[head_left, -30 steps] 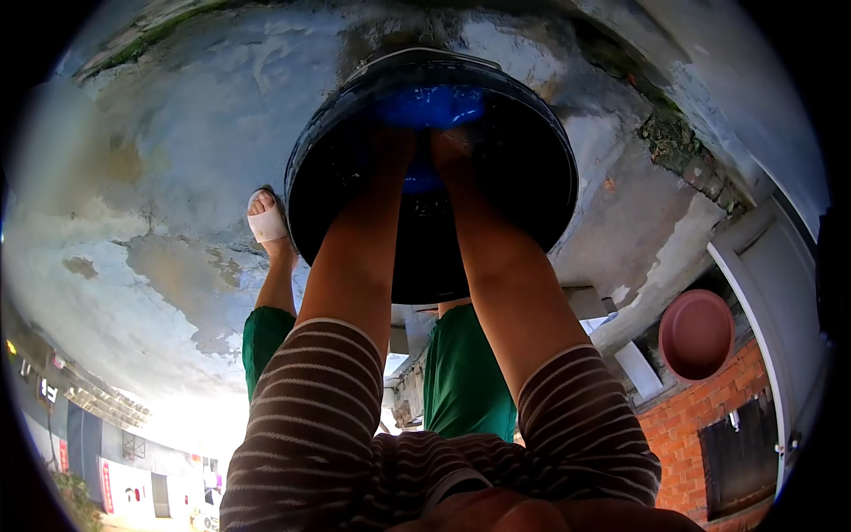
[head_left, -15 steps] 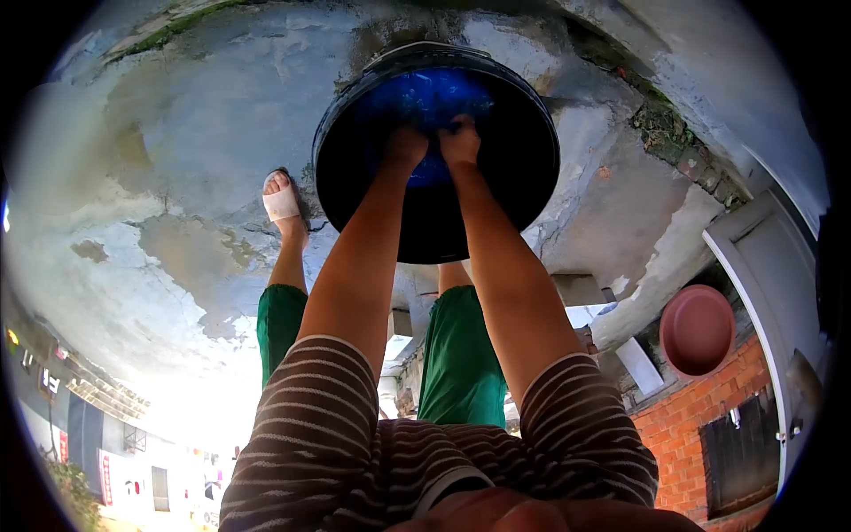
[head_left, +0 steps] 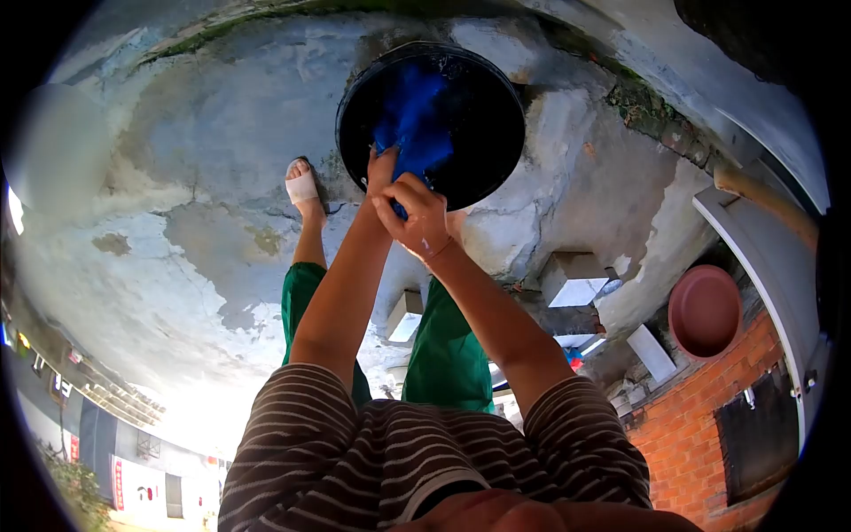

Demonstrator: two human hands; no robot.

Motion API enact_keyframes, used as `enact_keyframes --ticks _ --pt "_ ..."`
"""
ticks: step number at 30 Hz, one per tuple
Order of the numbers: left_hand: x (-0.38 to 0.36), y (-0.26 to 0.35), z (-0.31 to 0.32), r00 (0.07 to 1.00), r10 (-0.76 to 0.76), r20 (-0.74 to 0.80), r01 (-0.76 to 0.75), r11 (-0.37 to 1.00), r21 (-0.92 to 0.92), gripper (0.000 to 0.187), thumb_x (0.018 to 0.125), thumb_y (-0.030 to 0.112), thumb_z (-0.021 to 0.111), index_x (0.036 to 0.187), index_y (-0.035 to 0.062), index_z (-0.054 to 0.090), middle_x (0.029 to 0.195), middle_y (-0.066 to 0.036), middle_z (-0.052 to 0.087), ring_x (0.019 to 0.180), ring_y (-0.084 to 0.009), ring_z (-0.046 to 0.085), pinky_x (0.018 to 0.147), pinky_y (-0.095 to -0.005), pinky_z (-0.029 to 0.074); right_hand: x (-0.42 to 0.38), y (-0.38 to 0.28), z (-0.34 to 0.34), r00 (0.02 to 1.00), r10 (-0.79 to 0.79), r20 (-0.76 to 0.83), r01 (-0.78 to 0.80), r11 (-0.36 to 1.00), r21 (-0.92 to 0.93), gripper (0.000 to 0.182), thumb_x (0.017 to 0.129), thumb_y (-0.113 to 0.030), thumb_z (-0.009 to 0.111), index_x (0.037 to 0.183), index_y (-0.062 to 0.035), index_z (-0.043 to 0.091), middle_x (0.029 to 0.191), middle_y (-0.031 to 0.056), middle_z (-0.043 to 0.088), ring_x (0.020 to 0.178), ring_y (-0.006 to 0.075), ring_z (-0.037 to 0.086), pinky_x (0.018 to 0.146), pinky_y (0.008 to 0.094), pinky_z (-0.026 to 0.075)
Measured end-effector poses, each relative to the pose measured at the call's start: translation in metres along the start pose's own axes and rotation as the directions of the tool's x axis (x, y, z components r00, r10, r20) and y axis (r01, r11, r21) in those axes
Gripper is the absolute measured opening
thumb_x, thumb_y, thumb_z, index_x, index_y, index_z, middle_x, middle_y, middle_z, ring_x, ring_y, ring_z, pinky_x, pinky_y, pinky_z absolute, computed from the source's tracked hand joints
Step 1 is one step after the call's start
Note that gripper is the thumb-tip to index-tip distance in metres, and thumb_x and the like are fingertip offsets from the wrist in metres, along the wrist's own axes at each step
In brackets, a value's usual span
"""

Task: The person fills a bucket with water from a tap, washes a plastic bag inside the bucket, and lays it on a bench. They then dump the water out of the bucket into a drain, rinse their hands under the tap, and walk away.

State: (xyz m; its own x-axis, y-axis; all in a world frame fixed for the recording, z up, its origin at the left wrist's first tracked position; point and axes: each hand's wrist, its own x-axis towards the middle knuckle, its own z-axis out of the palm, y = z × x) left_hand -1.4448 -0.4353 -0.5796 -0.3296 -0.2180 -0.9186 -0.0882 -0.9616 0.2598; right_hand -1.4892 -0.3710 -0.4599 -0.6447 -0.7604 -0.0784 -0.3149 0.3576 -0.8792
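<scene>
A round black tub [head_left: 492, 133] stands on the worn concrete ground, its inside dark. Bright blue cloth [head_left: 417, 120], blurred in places, lies in it and stretches up to its near rim. My left hand [head_left: 382, 168] grips the cloth at that rim, fingers closed. Just right of it, my right hand [head_left: 417, 213] is closed on another part of the same cloth, a bit of which shows beside its fingers. The two hands are close together. The bottom of the tub is hidden in shadow.
My sandalled foot [head_left: 301, 182] is left of the tub. Pale blocks [head_left: 574, 279] lie on the ground to the right. Farther right are a pink basin [head_left: 705, 312], a brick wall [head_left: 700, 421] and a white curved edge [head_left: 753, 266].
Both hands have come up from inside the tub to its near rim, drawing the blue cloth toward me. The tub now appears smaller and more of the ground blocks show.
</scene>
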Motion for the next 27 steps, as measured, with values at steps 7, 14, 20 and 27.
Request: enact_keyframes --ticks 7,14,20,27 --pt "-0.056 0.009 0.061 0.990 0.058 -0.126 -0.073 0.991 -0.116 0.032 0.084 -0.002 0.039 0.113 0.0060 0.049 0.089 -0.008 0.058 0.073 -0.0171 0.058 0.063 -0.0293 0.050 0.029 0.095 -0.007 0.879 0.376 -0.293 -0.456 0.843 -0.285 0.029 0.091 -0.027 0.050 0.081 -0.0032 0.064 0.075 0.0190 0.062 0.066 0.0358 0.059 0.061 0.0376 0.047" --pt "-0.051 0.027 0.040 0.993 0.111 -0.044 -0.113 0.992 -0.050 0.029 0.085 0.011 0.050 0.113 0.0079 0.048 0.093 -0.008 0.057 0.078 -0.0185 0.055 0.070 -0.0319 0.047 0.018 0.021 0.011 0.951 0.194 -0.242 -0.209 0.977 -0.038 0.025 0.089 -0.018 0.052 0.074 0.0008 0.058 0.070 0.0175 0.056 0.059 0.0333 0.053 0.056 0.0353 0.044" --pt "-0.070 0.014 0.043 0.849 0.516 0.114 -0.484 0.673 0.559 0.048 0.078 0.013 0.062 0.121 0.0015 0.044 0.112 -0.018 0.049 0.100 -0.0326 0.051 0.086 -0.0374 0.041 0.029 0.118 -0.009 0.887 0.442 -0.133 -0.447 0.895 -0.005 0.027 0.090 -0.032 0.054 0.088 -0.0062 0.061 0.081 0.0130 0.065 0.072 0.0248 0.063 0.068 0.0349 0.049" --pt "-0.103 -0.012 0.051 0.793 0.140 0.593 -0.591 0.411 0.694 0.065 0.078 0.016 0.057 0.137 0.0070 0.033 0.127 -0.020 0.044 0.119 -0.0383 0.040 0.098 -0.0383 0.036 0.030 0.081 -0.076 0.734 0.645 0.214 -0.659 0.599 0.455 0.046 0.083 -0.013 0.062 0.127 -0.0145 0.049 0.115 0.0095 0.055 0.104 0.0181 0.050 0.089 0.0285 0.041"
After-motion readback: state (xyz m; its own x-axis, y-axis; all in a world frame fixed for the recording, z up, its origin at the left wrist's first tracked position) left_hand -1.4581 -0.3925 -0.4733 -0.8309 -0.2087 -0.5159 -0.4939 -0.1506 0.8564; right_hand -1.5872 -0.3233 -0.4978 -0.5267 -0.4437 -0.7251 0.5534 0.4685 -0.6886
